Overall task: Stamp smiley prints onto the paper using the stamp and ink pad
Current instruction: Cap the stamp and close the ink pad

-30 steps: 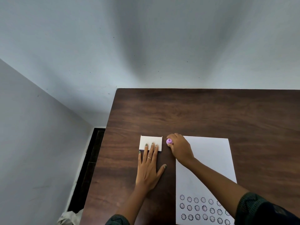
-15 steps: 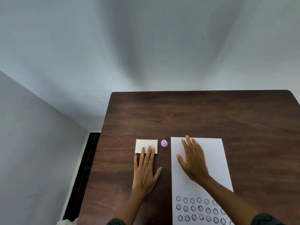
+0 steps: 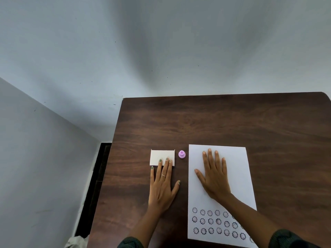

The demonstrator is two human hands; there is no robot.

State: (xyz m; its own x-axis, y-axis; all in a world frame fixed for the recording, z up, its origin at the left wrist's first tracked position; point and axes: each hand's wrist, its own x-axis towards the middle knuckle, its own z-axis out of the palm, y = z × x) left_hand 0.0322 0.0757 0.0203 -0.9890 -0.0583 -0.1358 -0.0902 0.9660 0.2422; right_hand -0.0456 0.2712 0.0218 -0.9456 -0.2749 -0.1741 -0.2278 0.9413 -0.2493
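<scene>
Dark wooden desk (image 3: 223,122), left hand (image 3: 162,187) flat, fingertips on closed ink pad (image 3: 161,156), stamp (image 3: 181,154) alone beside it, right hand (image 3: 215,176) flat, holding nothing, on paper (image 3: 238,176), prints (image 3: 211,221) near front edge.

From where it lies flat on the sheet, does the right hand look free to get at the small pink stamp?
Probably yes. The right hand rests open on the white paper; the small pink stamp stands alone on the dark wooden table just off the sheet's left edge, with nothing between them.

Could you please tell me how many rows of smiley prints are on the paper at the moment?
3, all at the near end of the paper: top row, middle row, bottom row. The right forearm hides each row's right end.
</scene>
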